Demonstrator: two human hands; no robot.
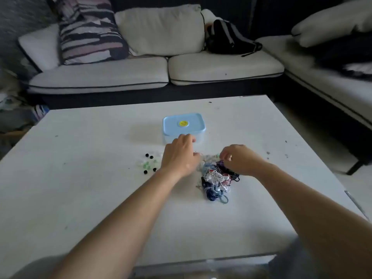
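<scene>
A tangle of cords (216, 179), navy, white, pale blue and black, lies heaped mid-worktop (80, 188). The right hand (239, 159) has its fingers pinched together on strands at the heap's far end. The left hand (180, 156) sits just beside it, fingers bent downward; I cannot tell whether they hold anything.

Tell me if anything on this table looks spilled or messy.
Small black and green beads lie scattered loose on the table, left of the left hand. Coloured cords sit in one tangled heap, which the right hand pinches at its far end. The lidded box looks fine.
</scene>
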